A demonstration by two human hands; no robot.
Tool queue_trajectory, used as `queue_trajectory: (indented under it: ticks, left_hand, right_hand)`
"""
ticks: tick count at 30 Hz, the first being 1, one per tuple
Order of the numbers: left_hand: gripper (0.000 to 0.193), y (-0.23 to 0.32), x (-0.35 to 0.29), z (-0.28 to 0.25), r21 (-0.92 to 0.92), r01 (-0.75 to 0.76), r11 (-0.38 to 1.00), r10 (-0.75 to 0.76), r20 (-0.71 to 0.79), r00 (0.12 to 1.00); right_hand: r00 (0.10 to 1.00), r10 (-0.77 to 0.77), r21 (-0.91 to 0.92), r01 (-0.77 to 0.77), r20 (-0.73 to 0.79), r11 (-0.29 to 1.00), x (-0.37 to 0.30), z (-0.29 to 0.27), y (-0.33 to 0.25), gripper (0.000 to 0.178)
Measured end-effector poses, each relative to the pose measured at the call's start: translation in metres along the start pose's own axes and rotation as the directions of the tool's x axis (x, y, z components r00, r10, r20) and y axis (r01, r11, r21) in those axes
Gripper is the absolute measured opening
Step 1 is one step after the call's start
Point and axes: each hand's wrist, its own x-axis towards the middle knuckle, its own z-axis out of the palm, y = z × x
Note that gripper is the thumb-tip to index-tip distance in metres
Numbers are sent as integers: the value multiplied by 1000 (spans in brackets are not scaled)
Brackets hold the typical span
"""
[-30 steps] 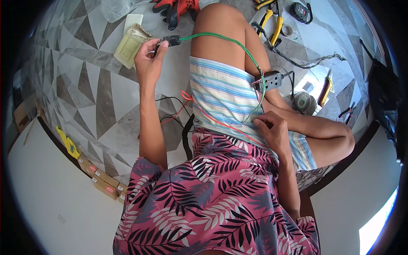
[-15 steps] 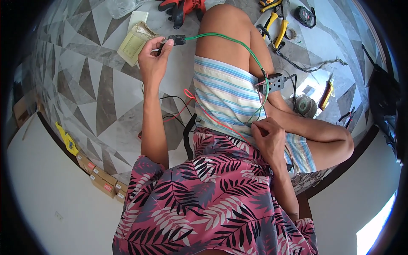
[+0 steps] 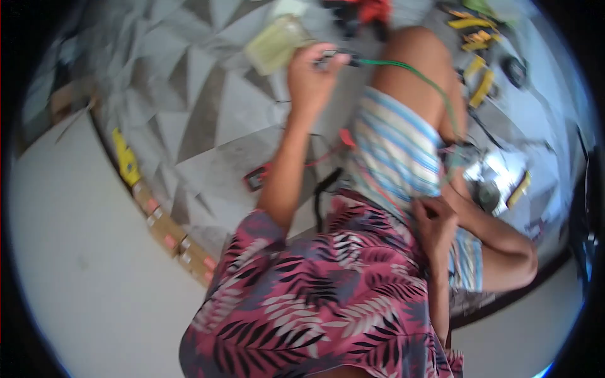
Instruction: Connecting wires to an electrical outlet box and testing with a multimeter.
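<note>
The striped shorts [image 3: 394,145] are the landmark. Beyond their far left corner, the left hand [image 3: 312,75] has its grip closed, thumb against fingers, on a small black connector [image 3: 350,58]. From that connector a green wire [image 3: 403,65] arcs right, past the far edge of the shorts and over the bare leg, then bends down toward a dark socket block [image 3: 465,151] at their right edge, where blur hides the join.

The right hand [image 3: 436,220] is at the near right part of the shorts, its fingers curled; whether its grip is closed on anything, I cannot tell. A red wire [image 3: 380,191] crosses the near part of the shorts toward it.

Left of the shorts lies the widest stretch of tiled floor [image 3: 201,120], giving the most room for the left arm, bounded far left by a curving wall edge lined with cardboard boxes [image 3: 167,234] and a yellow bag [image 3: 126,160]. A red-and-black device [image 3: 255,179] sits on this side, close to the left forearm.

Past the far left corner is a pale yellow-green box [image 3: 275,45]. Right of the shorts, space is tighter: yellow-handled pliers [image 3: 482,87], a dark round tape measure [image 3: 515,71] and a yellow-handled tool [image 3: 518,189].
</note>
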Motion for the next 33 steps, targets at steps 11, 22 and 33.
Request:
queue_trajectory:
  ticks: [11,22,33]
  left_hand:
    - [31,20,-11,-2,197,-14,980,32,-87,996]
    - [34,12,-7,2,97,-16,995,27,-103,994]
    - [28,-3,-2,-5,-151,-19,988,25,37,999]
  right_hand:
    - [993,32,-30,-29,112,999,1,-4,20,9]
    - [993,48,2,-48,104,999,2,-7,17,10]
    - [996,-24,-237,43,84,971,-11,-70,-51,10]
